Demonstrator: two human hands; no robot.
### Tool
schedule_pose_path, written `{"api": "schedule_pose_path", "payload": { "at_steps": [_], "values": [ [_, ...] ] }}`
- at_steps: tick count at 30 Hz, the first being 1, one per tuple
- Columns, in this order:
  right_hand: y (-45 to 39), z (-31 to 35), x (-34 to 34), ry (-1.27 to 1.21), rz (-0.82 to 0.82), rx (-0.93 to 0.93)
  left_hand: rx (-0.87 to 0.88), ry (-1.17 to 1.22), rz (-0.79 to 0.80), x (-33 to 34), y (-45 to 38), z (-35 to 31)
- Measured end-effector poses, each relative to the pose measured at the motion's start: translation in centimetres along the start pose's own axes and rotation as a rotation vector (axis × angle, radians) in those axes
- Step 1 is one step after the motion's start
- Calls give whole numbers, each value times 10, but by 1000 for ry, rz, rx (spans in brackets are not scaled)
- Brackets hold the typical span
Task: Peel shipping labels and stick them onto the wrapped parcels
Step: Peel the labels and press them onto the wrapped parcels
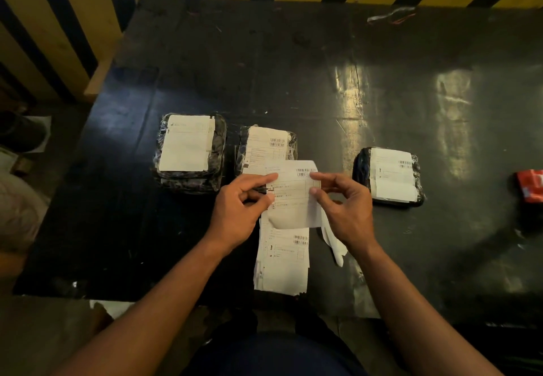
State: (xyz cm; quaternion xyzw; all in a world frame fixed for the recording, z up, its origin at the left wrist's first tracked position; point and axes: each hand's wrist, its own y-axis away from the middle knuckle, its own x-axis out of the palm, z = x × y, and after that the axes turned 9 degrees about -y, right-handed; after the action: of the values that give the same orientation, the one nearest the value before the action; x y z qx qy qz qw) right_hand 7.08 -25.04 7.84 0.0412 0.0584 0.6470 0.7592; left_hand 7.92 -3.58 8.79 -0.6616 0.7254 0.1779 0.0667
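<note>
- Both hands hold one shipping label [293, 193] up above the dark table [323, 82]: the left hand [241, 211] pinches its left edge, the right hand [346, 205] pinches its right edge between thumb and fingertips.
- Beneath it, near the table's front edge, lies a stack of labels [282, 261].
- A loose white strip [335, 243], perhaps peeled backing, lies beside the stack under the right wrist.
- Three wrapped parcels already carry labels: the left parcel [189, 152], the middle parcel [266, 146] just behind the held label, and the right parcel [390, 176] well apart.
- A red packet [530, 184] sits at the right edge.
</note>
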Motion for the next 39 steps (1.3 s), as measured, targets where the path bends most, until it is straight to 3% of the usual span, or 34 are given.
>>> {"api": "schedule_pose_path", "payload": {
  "at_steps": [3,10,19,29,39],
  "values": [
    [-3,-8,2,-58,0,65,30,-34,-15,-3,-3,3],
    [-10,-13,4,-190,28,204,-108,125,105,-16,-18,7],
    [-28,-35,14,-82,-14,130,-196,94,126,-16,-38,21],
    [-73,-43,54,146,-93,34,7,-519,-64,-5,-99,29],
    [-121,-58,83,313,-87,70,-61,-685,-93,1,-138,51]
  ]
}}
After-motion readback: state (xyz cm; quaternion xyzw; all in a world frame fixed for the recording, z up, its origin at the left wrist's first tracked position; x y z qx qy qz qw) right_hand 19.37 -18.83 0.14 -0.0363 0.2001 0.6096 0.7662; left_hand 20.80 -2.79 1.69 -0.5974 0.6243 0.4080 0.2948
